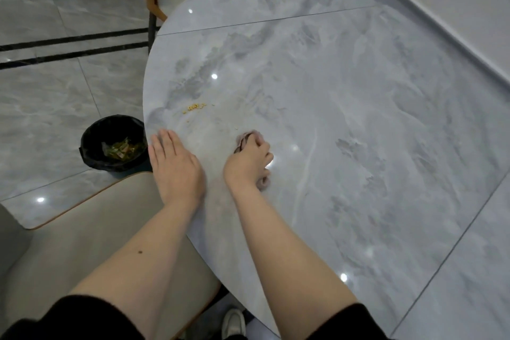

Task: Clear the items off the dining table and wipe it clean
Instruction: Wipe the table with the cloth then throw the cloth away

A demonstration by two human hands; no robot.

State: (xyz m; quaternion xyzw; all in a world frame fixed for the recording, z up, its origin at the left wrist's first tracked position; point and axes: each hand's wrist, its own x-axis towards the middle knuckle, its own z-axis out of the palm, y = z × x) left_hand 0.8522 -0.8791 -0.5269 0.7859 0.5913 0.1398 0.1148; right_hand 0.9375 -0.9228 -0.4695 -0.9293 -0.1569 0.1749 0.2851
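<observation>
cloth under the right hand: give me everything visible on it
The cloth is a small, bunched rag, pinkish-grey with darker folds, soft fabric by its look. Most of it is hidden under the right hand, which grips it and presses it onto the marble-look table. Only two bits show: a crumpled end past the fingers and a tuft by the wrist. Yellow crumbs lie apart from it.

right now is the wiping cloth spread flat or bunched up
Bunched up: the cloth is wadded under the right hand, only crumpled edges showing on the table.
</observation>
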